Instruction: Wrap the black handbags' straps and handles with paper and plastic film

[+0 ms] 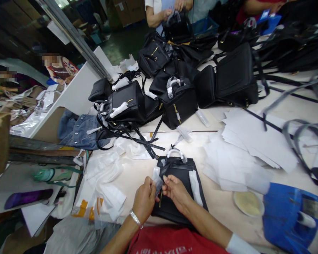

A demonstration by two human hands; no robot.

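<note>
A black backpack (178,208) lies on the table right in front of me, its top handle (176,153) covered in clear wrap. My left hand (145,197), with a silver bracelet at the wrist, is closed in a pinch on a clear plastic wrap (157,176) around one of the bag's straps. Close beside it, my right hand (176,190) pinches at the same wrapped strap; its fingertips partly hide the exact grip. A second wrapped strap (195,187) runs down the bag's right side. Part of a gold zipper (160,200) shows beneath my hands.
Several black bags (180,102) crowd the table's far side. White paper sheets (254,135) lie to the right, near a round dish (248,203) and a blue bin (288,218). Crumpled white plastic (106,176) spreads at left. Across the table, a person (165,14) handles another bag.
</note>
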